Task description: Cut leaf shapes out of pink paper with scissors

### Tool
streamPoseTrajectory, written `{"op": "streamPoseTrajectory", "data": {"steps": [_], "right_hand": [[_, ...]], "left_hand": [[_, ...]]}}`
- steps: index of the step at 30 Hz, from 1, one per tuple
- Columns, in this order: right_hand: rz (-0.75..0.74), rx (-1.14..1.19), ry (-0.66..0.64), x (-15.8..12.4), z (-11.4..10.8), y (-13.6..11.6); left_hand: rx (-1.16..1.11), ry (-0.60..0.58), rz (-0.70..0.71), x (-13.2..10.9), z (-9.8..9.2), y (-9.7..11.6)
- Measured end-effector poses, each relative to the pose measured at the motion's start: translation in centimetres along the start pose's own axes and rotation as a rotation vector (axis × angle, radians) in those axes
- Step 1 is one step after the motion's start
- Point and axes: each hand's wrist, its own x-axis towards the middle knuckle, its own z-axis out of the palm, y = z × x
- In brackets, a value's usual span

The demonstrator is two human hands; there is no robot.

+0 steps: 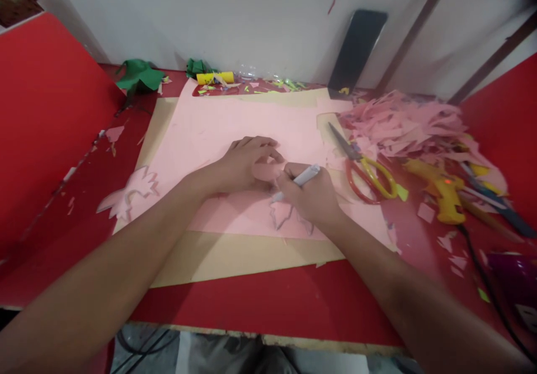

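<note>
My right hand (308, 192) is closed around a white pen-like marker (307, 176), its tip down at a large pink sheet (251, 118). Beside it, my left hand (249, 161) rests on the sheet with fingers stretched and slightly curved. Between its thumb and forefinger shows a rounded patch of pink; whether that is a separate piece I cannot tell. A jagged grey outline (289, 217) runs over the pink below my right hand, partly hidden by it. Under the pink lies a cream sheet (218, 256). To the left is a pink leaf-like shape (140, 187) with dark jagged edges.
Scissors (369, 175) with red and yellow handles lie right of my hands. Farther right are a yellow glue gun (440, 192) with a black cord and a heap of pink scraps (411, 122). A dark phone-like slab (356, 50) leans on the back wall. Red panels flank both sides.
</note>
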Motion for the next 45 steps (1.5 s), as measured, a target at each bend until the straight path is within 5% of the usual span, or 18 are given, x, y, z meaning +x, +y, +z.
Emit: {"op": "streamPoseTrajectory", "data": {"steps": [23,45], "right_hand": [[-0.059,-0.006,0.063,-0.15,-0.08,0.19],[-0.056,0.017,-0.008,-0.12,0.04,0.31]], "left_hand": [[-0.002,0.009,0.006,0.00,0.10,-0.06],[-0.004,0.000,0.014,-0.07,0.03,-0.09]]}}
